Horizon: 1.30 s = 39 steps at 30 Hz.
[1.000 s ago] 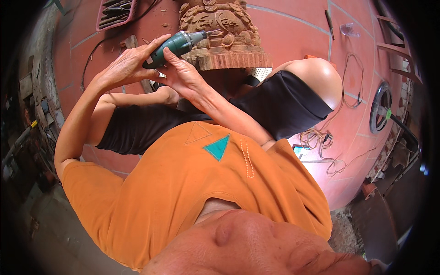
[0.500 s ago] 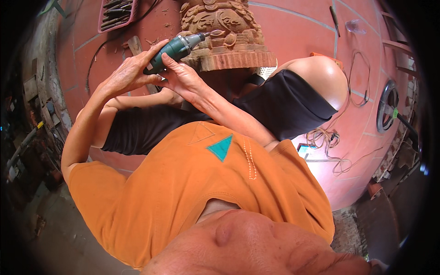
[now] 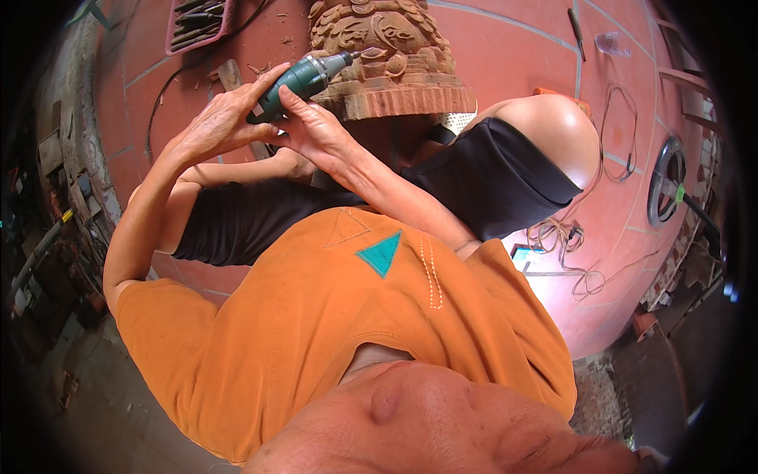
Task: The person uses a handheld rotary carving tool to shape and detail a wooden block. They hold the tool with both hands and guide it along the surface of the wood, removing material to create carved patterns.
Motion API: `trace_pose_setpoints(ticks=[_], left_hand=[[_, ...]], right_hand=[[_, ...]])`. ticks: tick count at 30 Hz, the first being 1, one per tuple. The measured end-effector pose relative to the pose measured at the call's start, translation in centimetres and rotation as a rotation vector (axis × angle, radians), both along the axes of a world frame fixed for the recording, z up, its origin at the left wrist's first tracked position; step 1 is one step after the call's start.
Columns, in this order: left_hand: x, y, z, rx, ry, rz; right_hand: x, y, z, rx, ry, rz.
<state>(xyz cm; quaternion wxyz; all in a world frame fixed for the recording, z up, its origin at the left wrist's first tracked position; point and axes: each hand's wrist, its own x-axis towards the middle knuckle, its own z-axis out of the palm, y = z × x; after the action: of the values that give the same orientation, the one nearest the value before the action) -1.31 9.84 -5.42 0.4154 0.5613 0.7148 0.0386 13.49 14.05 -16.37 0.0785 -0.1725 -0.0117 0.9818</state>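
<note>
A dark green rotary grinder (image 3: pixel 294 85) with a grey collar and a thin bit is held between both my hands. My left hand (image 3: pixel 217 125) grips its rear end, with the fingers along its far side. My right hand (image 3: pixel 322 142) supports the tool from below and the right, its thumb lying along the body. The bit points right, at the face of a carved brown wood piece (image 3: pixel 395 67) with scrollwork and a flat base. Whether the tip touches the wood I cannot tell.
A pink basket (image 3: pixel 170 35) of carving tools stands at the far left, with a wooden-handled tool (image 3: pixel 229 75) and wood chips near it. Black and brown cords (image 3: pixel 564 233) lie on the red tiles. At right are a thin tool (image 3: pixel 576 35), a clear cup (image 3: pixel 613 45) and a black ring (image 3: pixel 657 186).
The grinder has shifted very slightly up and left in my hands' grasp. Both hands keep the same hold.
</note>
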Motion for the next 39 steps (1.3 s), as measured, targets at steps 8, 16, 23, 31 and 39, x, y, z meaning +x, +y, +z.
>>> trace_pose_setpoints(ticks=[8,16,23,31,39], left_hand=[[-0.1,0.1,-0.4,0.015,0.053,-0.057],[0.1,0.7,0.2,0.034,0.086,-0.121],[0.1,1.2,0.1,0.010,0.152,-0.171],[-0.1,1.1,-0.5,0.110,0.170,-0.204],[0.0,1.2,-0.7,0.118,0.134,-0.189]], right_hand=[[0.0,-0.2,-0.5,-0.030,0.025,-0.029],[0.2,-0.1,0.0,-0.062,0.027,-0.062],[0.3,0.0,-0.1,-0.110,0.036,-0.088],[0.1,0.2,0.0,-0.128,0.041,-0.107],[0.3,0.0,-0.3,-0.121,0.044,-0.122]])
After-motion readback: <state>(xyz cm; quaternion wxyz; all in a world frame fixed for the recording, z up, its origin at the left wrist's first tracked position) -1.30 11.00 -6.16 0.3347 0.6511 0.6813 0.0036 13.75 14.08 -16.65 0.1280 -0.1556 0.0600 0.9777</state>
